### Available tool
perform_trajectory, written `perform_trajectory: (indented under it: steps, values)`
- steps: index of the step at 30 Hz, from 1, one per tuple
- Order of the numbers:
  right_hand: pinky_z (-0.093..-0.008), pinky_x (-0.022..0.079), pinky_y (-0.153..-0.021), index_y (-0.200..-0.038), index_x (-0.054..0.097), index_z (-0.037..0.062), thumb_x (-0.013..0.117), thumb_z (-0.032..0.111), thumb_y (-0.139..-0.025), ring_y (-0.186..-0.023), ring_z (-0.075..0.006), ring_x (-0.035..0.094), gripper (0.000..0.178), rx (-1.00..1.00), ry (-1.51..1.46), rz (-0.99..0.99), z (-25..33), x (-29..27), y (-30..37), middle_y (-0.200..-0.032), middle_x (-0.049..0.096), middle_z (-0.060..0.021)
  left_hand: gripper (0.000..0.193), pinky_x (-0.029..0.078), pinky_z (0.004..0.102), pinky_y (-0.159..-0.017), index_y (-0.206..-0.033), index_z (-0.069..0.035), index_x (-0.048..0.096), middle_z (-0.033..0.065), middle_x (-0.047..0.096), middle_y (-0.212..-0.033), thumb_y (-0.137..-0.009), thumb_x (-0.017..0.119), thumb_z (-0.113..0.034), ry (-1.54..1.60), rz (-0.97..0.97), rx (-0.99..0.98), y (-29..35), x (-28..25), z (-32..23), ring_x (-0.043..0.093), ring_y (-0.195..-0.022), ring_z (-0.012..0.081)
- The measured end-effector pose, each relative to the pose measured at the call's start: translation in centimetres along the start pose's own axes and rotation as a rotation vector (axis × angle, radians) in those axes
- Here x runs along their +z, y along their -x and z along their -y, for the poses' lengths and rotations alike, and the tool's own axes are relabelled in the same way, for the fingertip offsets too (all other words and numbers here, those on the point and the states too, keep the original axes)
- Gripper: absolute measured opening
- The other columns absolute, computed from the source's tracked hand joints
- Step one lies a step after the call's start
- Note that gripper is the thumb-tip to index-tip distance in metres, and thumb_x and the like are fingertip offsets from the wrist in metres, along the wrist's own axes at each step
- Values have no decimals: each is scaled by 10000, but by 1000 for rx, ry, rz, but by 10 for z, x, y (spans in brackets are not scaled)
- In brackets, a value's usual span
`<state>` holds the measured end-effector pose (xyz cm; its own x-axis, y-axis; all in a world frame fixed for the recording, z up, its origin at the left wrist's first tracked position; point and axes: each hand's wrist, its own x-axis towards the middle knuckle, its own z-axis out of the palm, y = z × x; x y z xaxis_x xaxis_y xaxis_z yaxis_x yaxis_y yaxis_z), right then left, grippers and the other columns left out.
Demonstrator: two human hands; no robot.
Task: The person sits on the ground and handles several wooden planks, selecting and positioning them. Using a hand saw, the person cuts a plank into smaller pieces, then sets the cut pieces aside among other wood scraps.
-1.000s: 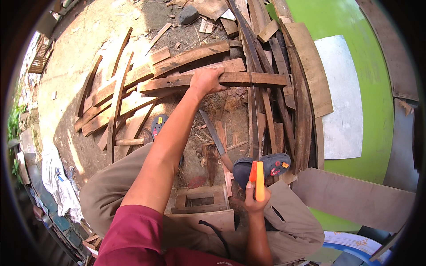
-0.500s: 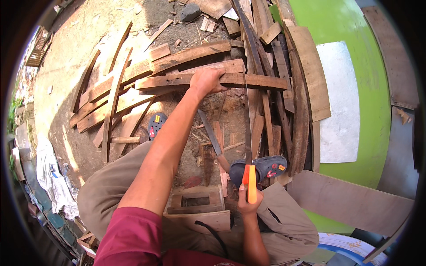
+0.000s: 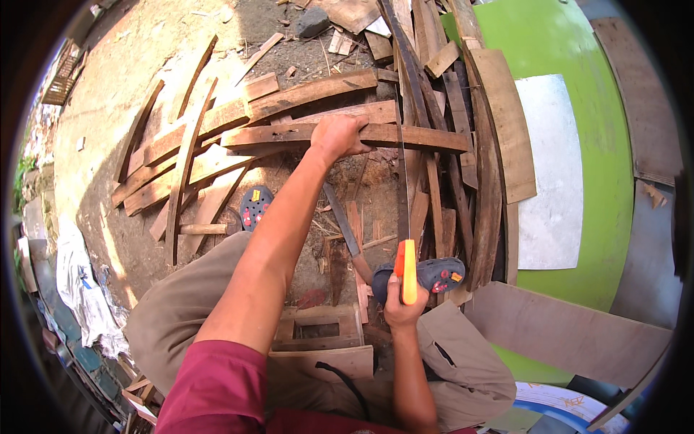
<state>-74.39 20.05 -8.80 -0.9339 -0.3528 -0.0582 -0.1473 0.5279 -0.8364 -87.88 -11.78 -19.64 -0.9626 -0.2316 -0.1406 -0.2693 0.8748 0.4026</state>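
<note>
My left hand [image 3: 338, 137] is closed round a brown wooden beam [image 3: 426, 138] that lies crosswise over other timber. In my right hand [image 3: 403, 307] is the orange and yellow handle of a hand saw [image 3: 407, 264]. Its long thin blade points away from me and crosses the beam to the right of my left hand, touching it. Whether the teeth have cut into the wood is too fine to make out. Under the saw handle shows a dark clog [image 3: 434, 278] on my right foot; the other clog [image 3: 255, 206] is left of my left forearm.
Several wooden beams [image 3: 184, 163] lie piled at the left. More long boards [image 3: 491, 217] run along the right, beside a green panel [image 3: 607, 145] with a white sheet [image 3: 553, 173]. A machete-like blade [image 3: 340, 217] and a hammer's wooden handle [image 3: 204, 229] rest on the ground.
My right hand has pushed the saw forward, away from me, so its handle is now closer to the beam. My left hand stays on the beam.
</note>
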Motion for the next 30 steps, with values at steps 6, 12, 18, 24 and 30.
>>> perform_trajectory:
  steps: [6, 12, 18, 24, 30]
  values:
    - [-384, 488, -545, -718, 608, -5, 625, 33, -826, -509, -277, 585, 116, 72, -106, 0, -18, -45, 89, -609, 582, -124, 595, 576, 454, -791, -1071, -139, 674, 147, 750, -921, -731, 794, -612, -35, 10, 15, -5, 4, 7, 725, -926, 350]
    - [-374, 511, -582, -733, 615, -14, 626, 38, -824, -560, -281, 624, 105, 100, -134, -9, -12, -62, 85, -638, 609, -122, 757, 556, 481, -870, -1121, -66, 708, 205, 740, -973, -699, 792, -688, 108, 37, 63, -25, -17, 19, 696, -981, 402]
    - [-376, 476, -537, -753, 613, -13, 644, 40, -845, -530, -282, 598, 111, 26, -125, 9, -6, -42, 65, -641, 599, -130, 883, 516, 488, -972, -976, -37, 783, 254, 726, -1029, -932, 342, -801, 116, 65, -130, -55, -27, 21, 678, -1044, 402]
    - [-376, 430, -487, -716, 567, -5, 642, 24, -862, -493, -285, 555, 167, -54, -90, -1, 0, -34, 61, -598, 535, -122, 913, 511, 493, -973, -959, 14, 775, 279, 718, -1039, -953, 323, -779, 155, 163, -177, -71, -20, 33, 671, -1056, 429]
    - [-388, 421, -480, -704, 547, -4, 638, 19, -862, -478, -294, 528, 184, -35, -82, -24, -5, -33, 60, -590, 515, -126, 814, 528, 490, -937, -1004, 13, 776, 290, 721, -969, -980, 372, -692, 206, 114, -191, -37, -2, 9, 694, -984, 430]
